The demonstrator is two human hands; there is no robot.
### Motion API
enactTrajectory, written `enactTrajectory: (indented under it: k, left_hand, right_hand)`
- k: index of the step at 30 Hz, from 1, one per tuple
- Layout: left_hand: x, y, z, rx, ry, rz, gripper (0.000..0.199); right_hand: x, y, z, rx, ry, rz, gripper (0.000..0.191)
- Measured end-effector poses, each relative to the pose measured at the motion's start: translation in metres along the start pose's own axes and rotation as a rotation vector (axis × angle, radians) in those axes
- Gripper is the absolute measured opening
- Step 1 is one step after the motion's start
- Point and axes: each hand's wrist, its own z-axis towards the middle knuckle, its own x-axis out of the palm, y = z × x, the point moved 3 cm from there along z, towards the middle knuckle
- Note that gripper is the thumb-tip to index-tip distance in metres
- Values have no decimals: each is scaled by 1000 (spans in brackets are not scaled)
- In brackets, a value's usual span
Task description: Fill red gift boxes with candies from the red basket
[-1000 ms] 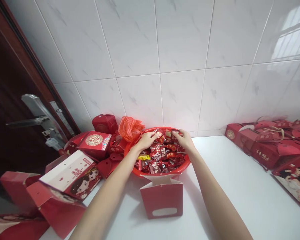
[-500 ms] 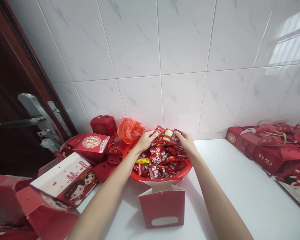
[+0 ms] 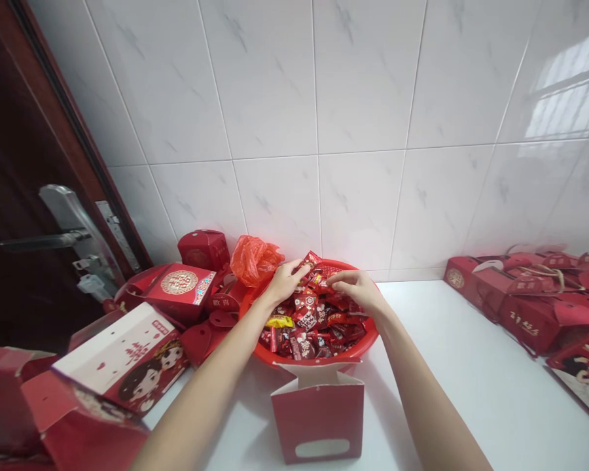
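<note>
A red plastic basket [image 3: 370, 337] stands against the wall, filled with wrapped candies [image 3: 305, 314], mostly red and dark red, with one yellow wrapper [image 3: 279, 322] at the left. At its back left, my left hand [image 3: 285, 282] is closed on a red wrapped candy [image 3: 312, 259] that sticks up past the fingertips. My right hand [image 3: 358, 289] is over the basket's right side, fingers bent and drawn together among the candies; what lies between the fingertips is hidden. In front of the basket, a red paper box [image 3: 319, 415] stands upright with its top open.
Red gift boxes [image 3: 184, 284] crowd the left, with a white-sided box [image 3: 122, 356] nearer me. A crumpled red plastic bag [image 3: 256, 258] touches the basket's back left. More red boxes [image 3: 535, 301] line the right. Behind are a tiled wall [image 3: 358, 78] and a door handle [image 3: 44, 241].
My right hand has moved left and lower into the candies; the dark red packet it held and the gold one beside it no longer show. My left hand stays on its candy.
</note>
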Motion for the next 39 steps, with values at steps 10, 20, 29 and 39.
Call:
enactTrajectory:
  k: [10, 20, 29, 39]
  left_hand:
    - [1, 3, 1, -5, 59, 102, 41]
    - [-1, 6, 2, -49, -43, 101, 41]
    - [-8, 3, 2, -142, -114, 138, 32]
    - [-4, 8, 3, -156, -55, 177, 30]
  right_hand:
    - [-11, -7, 6, 9, -315, -113, 18]
    - [2, -14, 6, -17, -172, -360, 11]
    - [-21, -8, 7, -47, -545, -193, 24]
    - [-22, -17, 6, -24, -515, -93, 19]
